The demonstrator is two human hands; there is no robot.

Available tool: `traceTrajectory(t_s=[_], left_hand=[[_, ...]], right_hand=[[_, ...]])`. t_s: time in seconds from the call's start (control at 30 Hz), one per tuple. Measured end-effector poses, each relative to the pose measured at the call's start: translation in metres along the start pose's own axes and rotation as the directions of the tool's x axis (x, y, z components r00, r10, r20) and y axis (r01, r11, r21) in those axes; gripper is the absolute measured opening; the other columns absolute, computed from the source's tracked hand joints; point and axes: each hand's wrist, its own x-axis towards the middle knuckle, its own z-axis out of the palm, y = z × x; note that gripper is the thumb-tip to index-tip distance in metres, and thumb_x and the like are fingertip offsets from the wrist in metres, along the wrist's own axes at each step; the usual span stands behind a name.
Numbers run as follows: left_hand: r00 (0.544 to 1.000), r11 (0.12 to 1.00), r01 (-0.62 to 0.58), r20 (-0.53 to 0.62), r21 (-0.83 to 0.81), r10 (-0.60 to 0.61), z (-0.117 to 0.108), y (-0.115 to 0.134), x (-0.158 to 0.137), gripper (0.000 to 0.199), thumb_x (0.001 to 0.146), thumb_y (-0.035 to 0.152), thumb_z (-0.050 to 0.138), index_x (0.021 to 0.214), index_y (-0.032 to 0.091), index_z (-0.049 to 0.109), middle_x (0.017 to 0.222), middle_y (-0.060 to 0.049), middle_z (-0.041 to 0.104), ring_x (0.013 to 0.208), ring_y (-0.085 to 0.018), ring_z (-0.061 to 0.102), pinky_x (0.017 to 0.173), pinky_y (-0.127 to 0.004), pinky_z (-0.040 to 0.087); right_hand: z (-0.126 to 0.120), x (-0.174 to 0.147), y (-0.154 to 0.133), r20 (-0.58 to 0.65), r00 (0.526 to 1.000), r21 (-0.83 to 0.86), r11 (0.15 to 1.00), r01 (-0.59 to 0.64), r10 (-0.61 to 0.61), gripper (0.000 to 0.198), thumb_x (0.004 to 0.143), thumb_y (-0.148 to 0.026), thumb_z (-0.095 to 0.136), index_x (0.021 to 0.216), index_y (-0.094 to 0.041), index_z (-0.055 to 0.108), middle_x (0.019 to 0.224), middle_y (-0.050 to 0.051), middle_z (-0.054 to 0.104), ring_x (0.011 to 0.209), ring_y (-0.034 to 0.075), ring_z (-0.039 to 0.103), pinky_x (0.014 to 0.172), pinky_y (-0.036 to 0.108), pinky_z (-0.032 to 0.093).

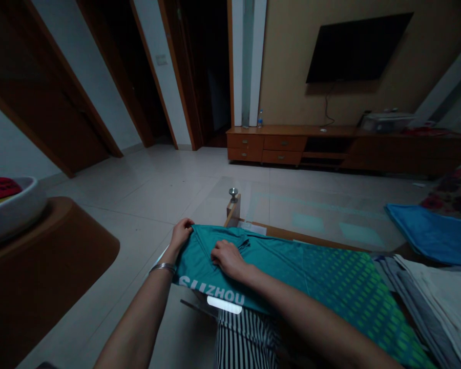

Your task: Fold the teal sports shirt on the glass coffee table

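A teal shirt (292, 266) with white lettering and a green dotted pattern lies spread across a glass-topped table (315, 215). My left hand (181, 231) pinches the shirt's far left edge; a metal bangle sits on that wrist. My right hand (227, 257) presses flat on the cloth just right of the left hand, beside a bunched fold. Both forearms reach in from the bottom of the view.
Folded grey and white cloths (434, 297) lie at the right, a blue cloth (430, 230) beyond them. A brown stool (42, 266) and a white basin (11, 205) stand at the left. A wooden cabinet (292, 146) and wall TV (357, 46) are across the tiled floor.
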Motion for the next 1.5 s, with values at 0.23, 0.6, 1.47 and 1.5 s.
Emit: traceTrajectory(t_s=[0.23, 0.6, 1.47, 1.5], left_hand=[[1.0, 1.0, 0.008, 0.001, -0.02, -0.008, 0.0, -0.002, 0.001, 0.023, 0.059, 0.02, 0.053, 0.079, 0.017, 0.064, 0.086, -0.005, 0.067, 0.084, -0.02, 0.06, 0.079, -0.032, 0.049], [1.0, 0.999, 0.001, 0.005, -0.039, -0.001, 0.002, -0.005, 0.001, 0.024, 0.058, 0.02, 0.05, 0.076, 0.017, 0.064, 0.081, -0.004, 0.067, 0.08, -0.019, 0.06, 0.076, -0.03, 0.049], [1.0, 1.0, 0.005, 0.005, 0.012, -0.005, 0.0, -0.011, 0.008, 0.026, 0.059, 0.024, 0.052, 0.08, 0.016, 0.065, 0.085, -0.006, 0.067, 0.082, -0.02, 0.059, 0.075, -0.03, 0.048], [1.0, 1.0, 0.007, 0.006, 0.014, -0.007, 0.0, -0.01, 0.008, 0.026, 0.06, 0.024, 0.052, 0.081, 0.016, 0.065, 0.085, -0.006, 0.067, 0.082, -0.02, 0.059, 0.075, -0.03, 0.048]], right_hand=[[-0.006, -0.001, 0.0, -0.109, 0.994, 0.2, 0.98, 0.009, 0.013, 0.008, 0.086, -0.022, 0.063, 0.089, -0.017, 0.068, 0.094, 0.004, 0.061, 0.093, 0.016, 0.052, 0.08, 0.026, 0.035], [-0.009, -0.008, -0.008, 0.06, 0.994, -0.095, 0.991, 0.093, -0.088, 0.012, 0.086, -0.025, 0.062, 0.094, -0.018, 0.067, 0.097, 0.007, 0.063, 0.092, 0.02, 0.053, 0.075, 0.029, 0.037], [-0.039, -0.008, 0.101, -0.208, 0.908, 0.075, 0.931, -0.357, 0.365, 0.033, 0.075, -0.003, 0.057, 0.101, -0.019, 0.069, 0.104, 0.01, 0.065, 0.102, 0.022, 0.054, 0.088, 0.03, 0.04], [-0.036, -0.005, 0.109, -0.189, 0.924, 0.123, 0.941, -0.315, 0.334, 0.037, 0.072, -0.002, 0.059, 0.103, -0.019, 0.069, 0.106, 0.008, 0.065, 0.102, 0.021, 0.055, 0.09, 0.03, 0.04]])
